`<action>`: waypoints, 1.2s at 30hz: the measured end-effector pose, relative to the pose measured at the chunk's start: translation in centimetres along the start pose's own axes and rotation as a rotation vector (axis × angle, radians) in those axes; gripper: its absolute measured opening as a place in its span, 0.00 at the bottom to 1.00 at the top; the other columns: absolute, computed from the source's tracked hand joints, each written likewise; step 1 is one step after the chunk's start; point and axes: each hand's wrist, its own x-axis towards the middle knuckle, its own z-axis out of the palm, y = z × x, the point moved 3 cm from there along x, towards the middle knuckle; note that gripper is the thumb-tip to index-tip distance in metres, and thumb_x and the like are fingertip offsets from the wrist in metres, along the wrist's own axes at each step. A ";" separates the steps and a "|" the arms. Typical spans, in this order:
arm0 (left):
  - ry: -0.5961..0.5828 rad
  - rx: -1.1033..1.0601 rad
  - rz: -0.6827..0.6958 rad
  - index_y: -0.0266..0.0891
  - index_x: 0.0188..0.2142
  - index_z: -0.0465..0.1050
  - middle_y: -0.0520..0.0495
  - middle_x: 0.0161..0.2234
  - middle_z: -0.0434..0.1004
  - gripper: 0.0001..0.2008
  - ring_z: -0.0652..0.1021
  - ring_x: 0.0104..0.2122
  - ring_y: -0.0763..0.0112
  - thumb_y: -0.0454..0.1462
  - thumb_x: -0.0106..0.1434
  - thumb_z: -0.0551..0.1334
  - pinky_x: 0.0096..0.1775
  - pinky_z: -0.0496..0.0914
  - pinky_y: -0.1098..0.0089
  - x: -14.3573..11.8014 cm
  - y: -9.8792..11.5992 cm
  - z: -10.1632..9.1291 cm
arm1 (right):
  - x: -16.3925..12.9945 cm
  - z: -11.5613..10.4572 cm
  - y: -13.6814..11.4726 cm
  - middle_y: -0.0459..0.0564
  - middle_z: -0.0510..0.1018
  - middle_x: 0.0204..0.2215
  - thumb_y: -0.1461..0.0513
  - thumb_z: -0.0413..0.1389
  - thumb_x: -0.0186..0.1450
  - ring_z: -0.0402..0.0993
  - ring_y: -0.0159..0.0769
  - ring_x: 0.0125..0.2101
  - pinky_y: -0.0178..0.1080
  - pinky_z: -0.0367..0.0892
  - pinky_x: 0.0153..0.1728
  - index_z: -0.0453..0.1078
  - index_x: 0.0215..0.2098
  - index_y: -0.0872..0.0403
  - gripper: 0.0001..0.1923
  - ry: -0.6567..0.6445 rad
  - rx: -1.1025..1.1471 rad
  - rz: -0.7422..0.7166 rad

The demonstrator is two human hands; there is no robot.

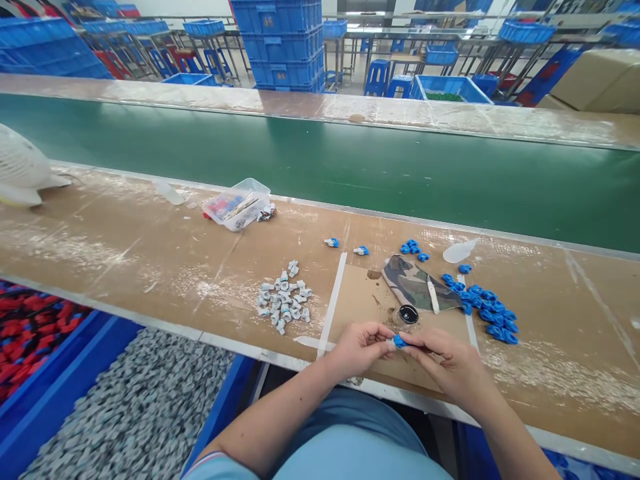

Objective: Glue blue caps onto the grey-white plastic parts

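Both hands, the left hand and right hand, pinch one small blue part between fingertips at the counter edge. Just beyond lie a black-lidded jar and camouflage cloth; grey pieces left, blue pieces right, green conveyor behind.

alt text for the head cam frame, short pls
Both hands, left hand and right hand, pinch one small blue part together at the near edge of a brown workbench. A pile of grey parts lies to the left, blue parts to the right, and a green conveyor belt runs behind.
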 end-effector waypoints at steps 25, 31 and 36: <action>-0.128 0.141 -0.039 0.35 0.30 0.76 0.52 0.21 0.69 0.22 0.68 0.21 0.79 0.53 0.52 0.63 0.27 0.64 0.76 -0.2 1.1 0.1 | -1.0 1.2 0.8 0.48 0.78 0.23 0.56 0.58 0.58 0.74 0.35 0.25 0.37 0.73 0.27 0.79 0.36 0.47 0.10 0.100 0.310 0.209; -0.118 0.143 -0.016 0.35 0.31 0.77 0.52 0.20 0.69 0.22 0.68 0.20 0.78 0.53 0.53 0.62 0.28 0.65 0.75 -0.1 0.9 0.2 | -1.0 1.8 0.9 0.48 0.79 0.24 0.56 0.57 0.60 0.75 0.35 0.25 0.37 0.73 0.27 0.78 0.37 0.47 0.10 0.128 0.261 0.158; -0.077 0.282 0.002 0.36 0.32 0.76 0.50 0.22 0.73 0.18 0.71 0.22 0.75 0.49 0.57 0.60 0.28 0.66 0.74 0.2 2.3 -1.0 | -0.4 0.4 1.2 0.50 0.80 0.30 0.55 0.56 0.60 0.76 0.36 0.28 0.37 0.72 0.31 0.77 0.40 0.48 0.13 0.102 0.181 0.110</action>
